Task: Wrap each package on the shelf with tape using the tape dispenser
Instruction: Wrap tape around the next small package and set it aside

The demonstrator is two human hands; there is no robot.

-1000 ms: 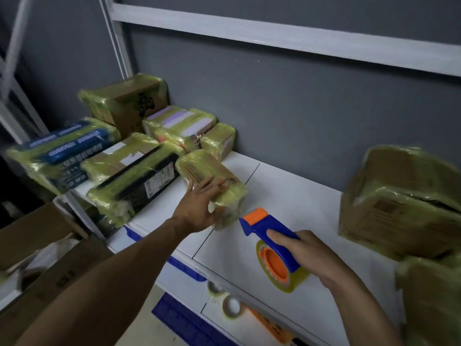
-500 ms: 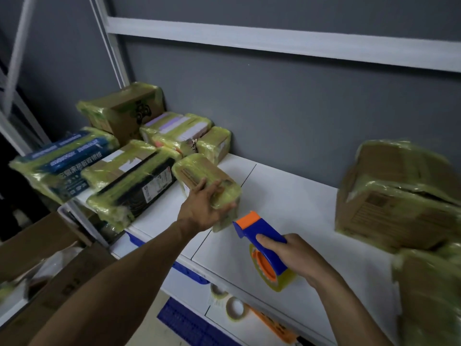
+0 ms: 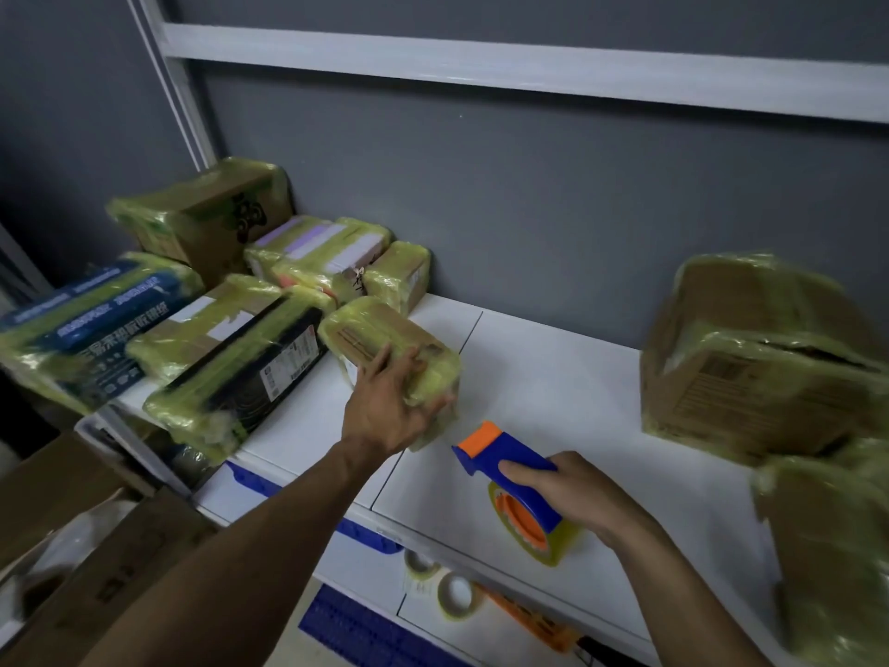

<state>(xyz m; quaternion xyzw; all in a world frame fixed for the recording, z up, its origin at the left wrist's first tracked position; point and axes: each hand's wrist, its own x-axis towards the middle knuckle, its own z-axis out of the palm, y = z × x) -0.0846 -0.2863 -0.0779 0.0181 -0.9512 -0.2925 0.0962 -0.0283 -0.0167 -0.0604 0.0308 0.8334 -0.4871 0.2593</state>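
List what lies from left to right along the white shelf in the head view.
Blue-printed tape-wrapped package, black tape-wrapped package, small brown tape-wrapped package, blue and orange tape dispenser, large tape-wrapped cardboard box.

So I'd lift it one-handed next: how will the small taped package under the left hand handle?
Probably stiff: the small package keeps boxy edges. Likely slippery, since its yellowish wrapping looks glossy. Probably light for its size: the left hand alone holds its near end.
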